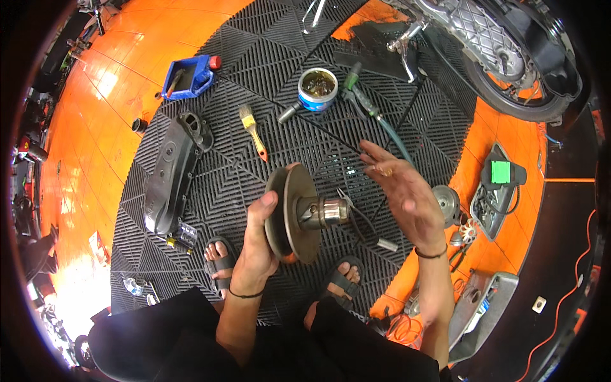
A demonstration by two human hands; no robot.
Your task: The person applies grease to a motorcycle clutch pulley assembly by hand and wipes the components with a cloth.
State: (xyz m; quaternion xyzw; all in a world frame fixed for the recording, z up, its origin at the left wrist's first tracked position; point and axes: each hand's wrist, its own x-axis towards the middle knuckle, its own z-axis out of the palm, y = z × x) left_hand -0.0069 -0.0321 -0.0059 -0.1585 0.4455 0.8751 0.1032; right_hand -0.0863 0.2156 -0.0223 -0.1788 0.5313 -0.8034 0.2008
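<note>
My left hand [256, 240] grips a metal scooter drive pulley [302, 219] by its round discs, thumb on the near face. The pulley is held on its side, its shiny cylindrical hub [334, 211] pointing right. My right hand [410, 200] is held up to the right of the hub, apart from it. Its fingers are stretched out, and a brownish smear of what looks like grease shows on them. On the mat beyond the hands stands an uncovered tub [317, 106] of brown grease. A paintbrush [255, 135] with a yellow and orange handle lies left of the tub.
A black engine cover [170, 175] and a cut-open blue jug [202, 81] lie at left. Right of the tub is an air gun [361, 97] with a hose. A scooter wheel [474, 76] stands far right. Parts trays [476, 207] sit right. My sandalled feet [219, 260] are below.
</note>
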